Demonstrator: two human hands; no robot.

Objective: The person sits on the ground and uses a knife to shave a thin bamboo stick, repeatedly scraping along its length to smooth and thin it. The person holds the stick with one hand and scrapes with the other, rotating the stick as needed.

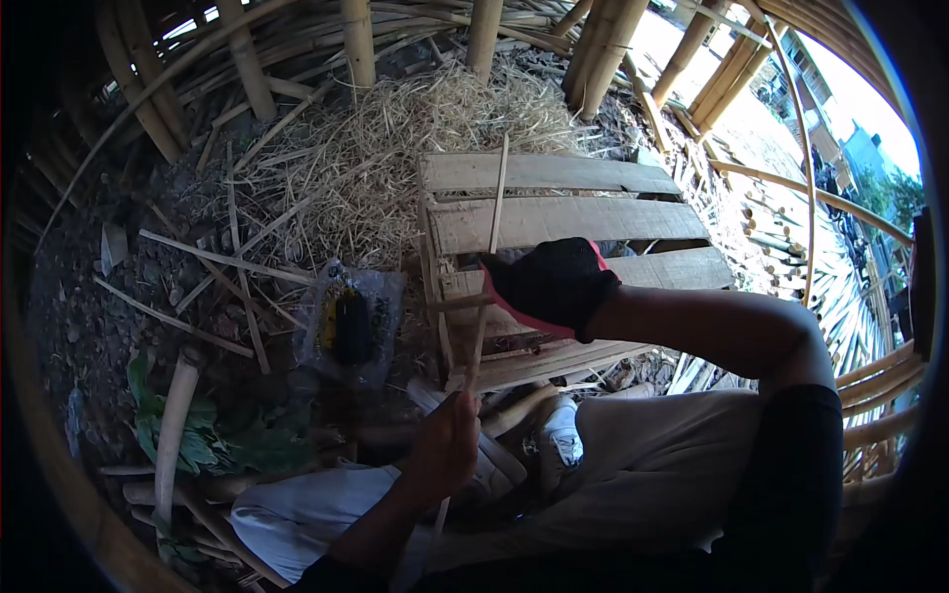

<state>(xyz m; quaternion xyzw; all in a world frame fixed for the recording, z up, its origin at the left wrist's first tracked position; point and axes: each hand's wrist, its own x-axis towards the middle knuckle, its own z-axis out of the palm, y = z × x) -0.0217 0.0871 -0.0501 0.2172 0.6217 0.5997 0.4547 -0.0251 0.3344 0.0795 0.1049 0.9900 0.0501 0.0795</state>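
A long, thin bamboo strip [497, 203] runs upright through the middle of the view, tilted slightly. My bare left hand [450, 442] is closed around its lower part, and the strip's tail shows below the hand. Higher up, my right hand [549, 287], in a black glove with red edging, is curled shut beside the strip. A narrow, brownish blade-like piece [459, 302] juts left from the gloved fist and crosses the strip; its exact kind is unclear. Under the right hand stands a slatted wooden crate [573, 224].
Dry straw-like shavings [381, 148] lie beyond the crate. Left of it are a clear plastic bag [381, 306] with a dark item inside, loose bamboo strips [198, 321], green leaves [198, 435] and a thick bamboo piece [175, 425]. Bamboo posts [358, 44] line the back.
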